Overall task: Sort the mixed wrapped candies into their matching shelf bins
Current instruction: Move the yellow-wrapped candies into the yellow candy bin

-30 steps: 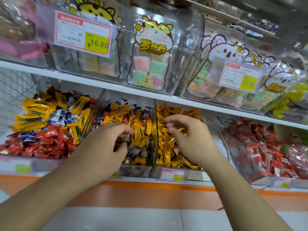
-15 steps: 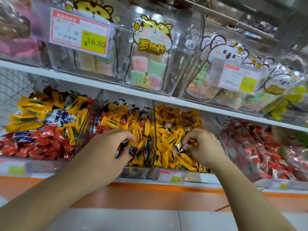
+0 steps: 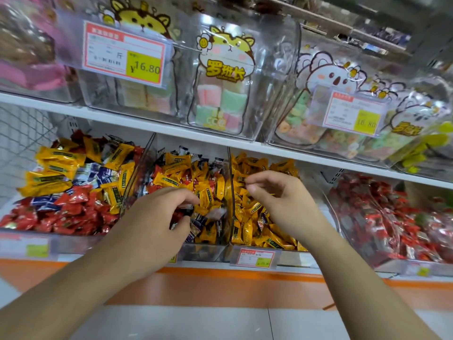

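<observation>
On the lower shelf a clear middle bin (image 3: 203,252) holds mixed candies (image 3: 193,173) in yellow, red and dark wrappers. My left hand (image 3: 157,217) reaches into it, thumb and fingers curled round a dark wrapped candy (image 3: 184,212). To its right, past a clear divider, a bin (image 3: 291,257) is filled with small yellow wrapped candies (image 3: 257,231). My right hand (image 3: 279,202) hovers over this yellow pile, fingers loosely curled, with nothing visible between the fingertips.
A left bin (image 3: 14,238) holds large yellow, blue-white and red candies. A far-right bin (image 3: 392,265) holds red wrapped sweets. Price tags (image 3: 252,257) hang on the shelf edge. The upper shelf (image 3: 147,123) carries clear boxes of marshmallow bags overhanging the bins.
My right hand has risen out of the yellow pile and loosened its fingers. My left hand has stayed in the middle bin, digging slightly to the right.
</observation>
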